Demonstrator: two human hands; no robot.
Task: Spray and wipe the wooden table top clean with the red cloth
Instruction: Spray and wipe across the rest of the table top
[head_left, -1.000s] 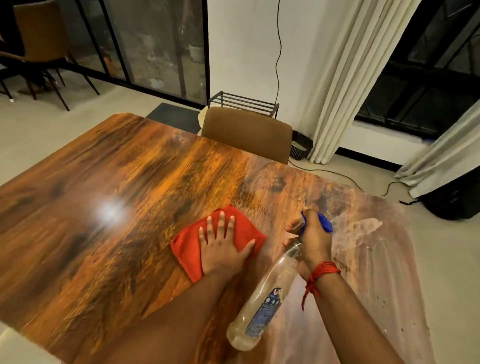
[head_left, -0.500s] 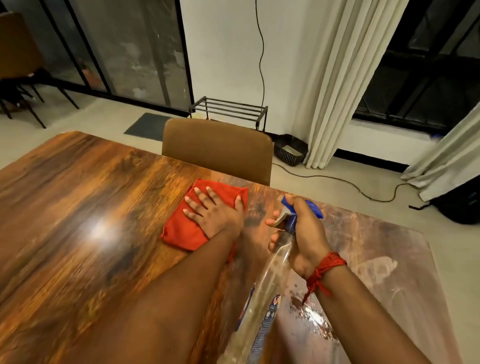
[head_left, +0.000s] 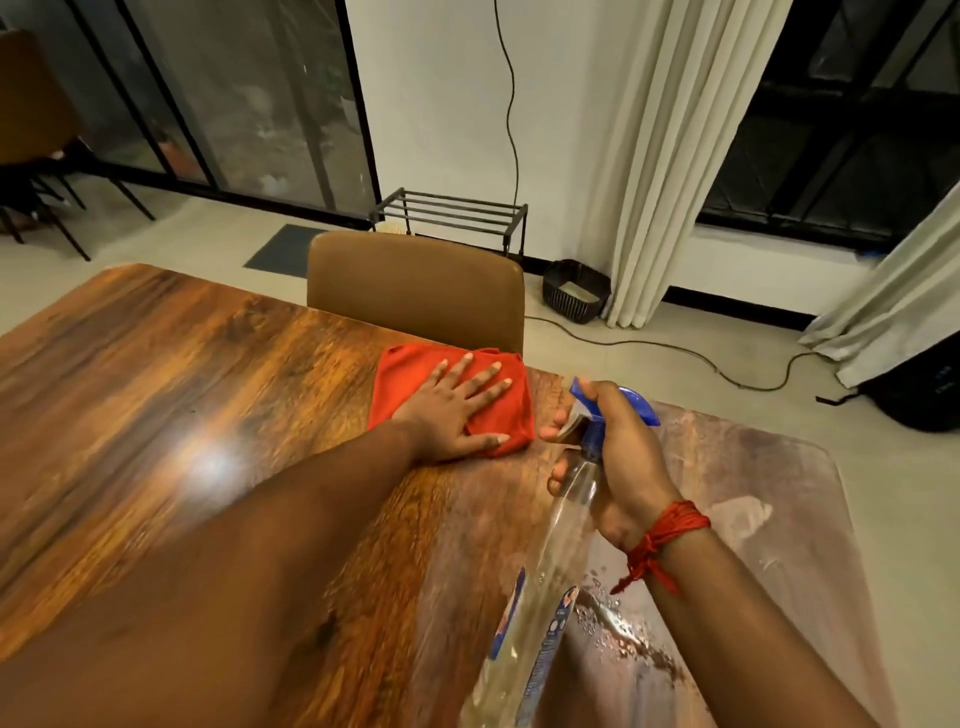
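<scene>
Both hands are busy over the wooden table top (head_left: 182, 395). The left hand (head_left: 457, 410) lies flat, fingers spread, pressing the red cloth (head_left: 410, 374) (folded to a rough square, soft and slightly rumpled) at the far edge, just in front of a brown chair back (head_left: 415, 286). The right hand (head_left: 618, 457) is wrapped round the neck of a clear spray bottle (head_left: 550, 566) with a blue trigger head; its label is blurred, perhaps blue and white. Droplets (head_left: 618, 629) glisten on the wood beside it.

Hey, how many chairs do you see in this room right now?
2. One brown chair is tucked against the table's far edge, just beyond the red cloth. Another chair stands far left by the glass doors. Others may be hidden.
</scene>
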